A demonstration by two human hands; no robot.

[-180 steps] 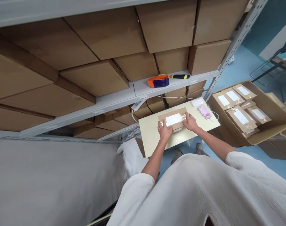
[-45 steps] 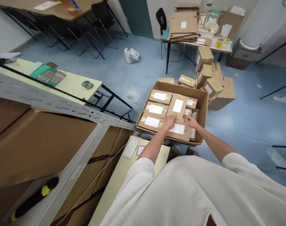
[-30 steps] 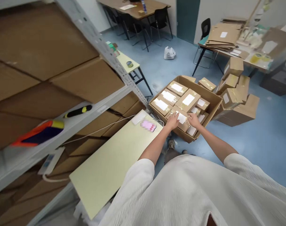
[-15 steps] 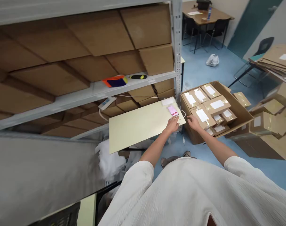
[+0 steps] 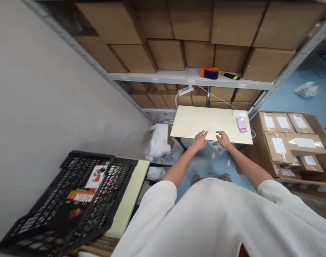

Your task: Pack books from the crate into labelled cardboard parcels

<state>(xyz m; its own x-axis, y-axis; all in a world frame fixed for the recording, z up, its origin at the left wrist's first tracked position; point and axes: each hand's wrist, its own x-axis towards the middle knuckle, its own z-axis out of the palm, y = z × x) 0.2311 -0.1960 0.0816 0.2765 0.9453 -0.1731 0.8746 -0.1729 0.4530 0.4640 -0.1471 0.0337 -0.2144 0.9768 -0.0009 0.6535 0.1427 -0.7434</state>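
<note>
My left hand (image 5: 199,140) is at the front edge of the cream table (image 5: 189,119), fingers apart, holding nothing. A short way to its right, my right hand (image 5: 223,139) hovers at the same edge with its fingers loosely curled and spread, nothing in them. Whether either hand touches the tabletop is hard to tell. On the table's right end lies a phone with a pink screen (image 5: 241,125), a white cable (image 5: 251,134) beside it. Behind the phone rests a white flat item (image 5: 240,113).
Shelves of cardboard boxes (image 5: 197,59) rise behind the table, with an orange-and-blue tape roll (image 5: 210,73) and a black-and-yellow cutter (image 5: 231,76) on one ledge. A large carton (image 5: 324,139) of labelled parcels stands at right. At lower left is a black plastic crate (image 5: 98,200).
My view has swung left, bringing the black crate and the wall into sight. My left hand has moved away from the phone, leftward along the table edge; my right hand has come over the edge too.
</note>
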